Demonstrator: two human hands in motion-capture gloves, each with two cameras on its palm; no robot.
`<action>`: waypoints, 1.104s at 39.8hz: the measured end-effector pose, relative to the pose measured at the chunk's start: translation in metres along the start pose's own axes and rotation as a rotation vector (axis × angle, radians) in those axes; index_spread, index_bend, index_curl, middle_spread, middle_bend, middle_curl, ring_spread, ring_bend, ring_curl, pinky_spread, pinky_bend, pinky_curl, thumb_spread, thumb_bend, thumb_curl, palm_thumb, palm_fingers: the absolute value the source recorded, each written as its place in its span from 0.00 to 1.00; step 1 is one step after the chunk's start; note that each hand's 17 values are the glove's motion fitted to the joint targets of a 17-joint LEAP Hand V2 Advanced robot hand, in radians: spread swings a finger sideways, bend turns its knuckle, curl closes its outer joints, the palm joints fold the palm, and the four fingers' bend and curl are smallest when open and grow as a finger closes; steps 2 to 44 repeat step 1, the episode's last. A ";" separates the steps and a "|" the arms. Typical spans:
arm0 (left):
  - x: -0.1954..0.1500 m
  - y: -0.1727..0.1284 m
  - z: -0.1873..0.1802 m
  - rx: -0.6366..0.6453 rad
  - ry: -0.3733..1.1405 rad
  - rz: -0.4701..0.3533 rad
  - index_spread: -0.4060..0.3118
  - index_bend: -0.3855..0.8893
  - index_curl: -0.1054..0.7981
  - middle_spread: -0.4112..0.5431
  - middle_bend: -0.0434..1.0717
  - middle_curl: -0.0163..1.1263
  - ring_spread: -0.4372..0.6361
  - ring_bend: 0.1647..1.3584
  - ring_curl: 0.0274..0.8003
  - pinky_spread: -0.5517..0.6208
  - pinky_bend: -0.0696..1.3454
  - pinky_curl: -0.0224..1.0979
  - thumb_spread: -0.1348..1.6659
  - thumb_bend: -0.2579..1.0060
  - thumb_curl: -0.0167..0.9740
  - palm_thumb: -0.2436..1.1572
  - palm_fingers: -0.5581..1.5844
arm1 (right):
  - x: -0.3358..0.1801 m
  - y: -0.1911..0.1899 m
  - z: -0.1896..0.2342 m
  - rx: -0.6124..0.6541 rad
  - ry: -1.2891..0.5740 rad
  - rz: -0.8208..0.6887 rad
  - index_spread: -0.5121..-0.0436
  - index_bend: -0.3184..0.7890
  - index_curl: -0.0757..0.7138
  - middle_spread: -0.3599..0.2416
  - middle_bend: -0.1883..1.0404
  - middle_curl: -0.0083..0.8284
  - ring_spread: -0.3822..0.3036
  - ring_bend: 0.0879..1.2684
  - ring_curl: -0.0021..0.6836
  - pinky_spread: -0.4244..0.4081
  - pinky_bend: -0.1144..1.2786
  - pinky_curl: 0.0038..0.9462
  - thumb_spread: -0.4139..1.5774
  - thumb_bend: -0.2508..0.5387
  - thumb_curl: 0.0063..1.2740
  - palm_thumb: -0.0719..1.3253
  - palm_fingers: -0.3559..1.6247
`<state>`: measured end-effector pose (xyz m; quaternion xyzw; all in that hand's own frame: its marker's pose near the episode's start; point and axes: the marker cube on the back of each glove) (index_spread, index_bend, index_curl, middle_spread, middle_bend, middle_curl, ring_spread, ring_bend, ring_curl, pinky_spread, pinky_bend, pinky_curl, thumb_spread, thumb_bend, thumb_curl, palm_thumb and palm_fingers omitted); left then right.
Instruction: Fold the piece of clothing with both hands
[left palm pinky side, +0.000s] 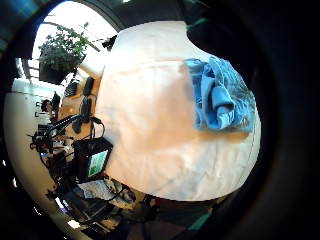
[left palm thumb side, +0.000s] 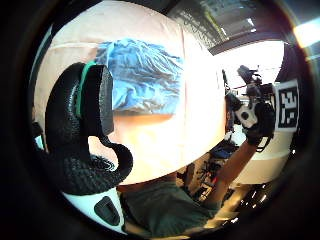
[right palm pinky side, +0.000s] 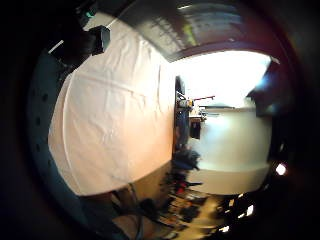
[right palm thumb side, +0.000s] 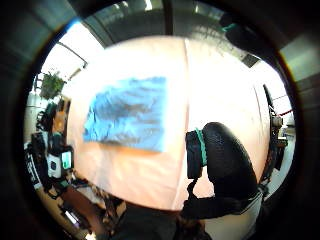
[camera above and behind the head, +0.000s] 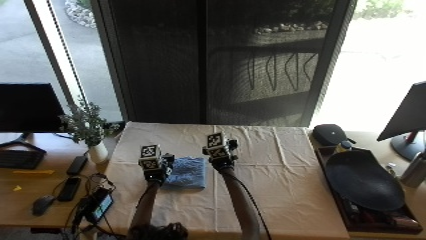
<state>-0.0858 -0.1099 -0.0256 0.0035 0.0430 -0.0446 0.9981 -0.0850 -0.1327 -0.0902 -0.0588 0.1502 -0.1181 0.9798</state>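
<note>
Since the blue garment (camera above and behind the head: 186, 178) already lies as a compact folded rectangle on the white tablecloth (camera above and behind the head: 279, 165), toward the person's left of the table w/ one rumpled edge visible in the left little-finger palm view, the step in hand reads as finishing or checking the fold (judgement only).

To do it well: bring both hands down flat, smooth from centre outward, square the corners, tuck the bunched edge under. If another fold is wanted, each hand should pinch one corner on the same side and carry them over together so edges meet, w/o dragging the tablecloth.

Pose, outside view:
- Left hand (camera above and behind the head: 155, 170): raised above the table, at the garment's left edge. Forearm reaches up from the near table edge. Left thumb-side palm view shows its fingers (left palm thumb side: 92, 107) gently curved w/ a gap to the cloth; holds nothing.
- Right hand (camera above and behind the head: 221, 154): raised just right of the garment, apart from it. Right thumb-side palm view shows a finger (right palm thumb side: 220, 150) loosely bent over bare tablecloth; nothing held.

Neither hand appears to touch the cloth; approx level w/ each other, garment between them.
</note>
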 end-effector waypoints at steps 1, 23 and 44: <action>0.003 0.001 0.001 -0.009 0.000 0.005 0.36 0.39 0.39 0.39 0.24 0.37 0.55 0.33 0.36 0.66 0.45 0.29 0.90 0.26 0.29 0.44 0.44 | 0.009 0.004 -0.008 0.137 0.005 0.069 0.31 0.42 0.37 0.40 0.30 0.42 0.50 0.29 0.50 0.60 0.57 0.36 0.84 0.30 0.35 0.50 0.40; 0.003 0.001 0.001 -0.009 0.000 0.005 0.36 0.39 0.39 0.39 0.24 0.37 0.55 0.33 0.36 0.66 0.45 0.29 0.90 0.26 0.29 0.44 0.44 | 0.009 0.004 -0.008 0.137 0.005 0.069 0.31 0.42 0.37 0.40 0.30 0.42 0.50 0.29 0.50 0.60 0.57 0.36 0.84 0.30 0.35 0.50 0.40; 0.003 0.001 0.001 -0.009 0.000 0.005 0.36 0.39 0.39 0.39 0.24 0.37 0.55 0.33 0.36 0.66 0.45 0.29 0.90 0.26 0.29 0.44 0.44 | 0.009 0.004 -0.008 0.137 0.005 0.069 0.31 0.42 0.37 0.40 0.30 0.42 0.50 0.29 0.50 0.60 0.57 0.36 0.84 0.30 0.35 0.50 0.40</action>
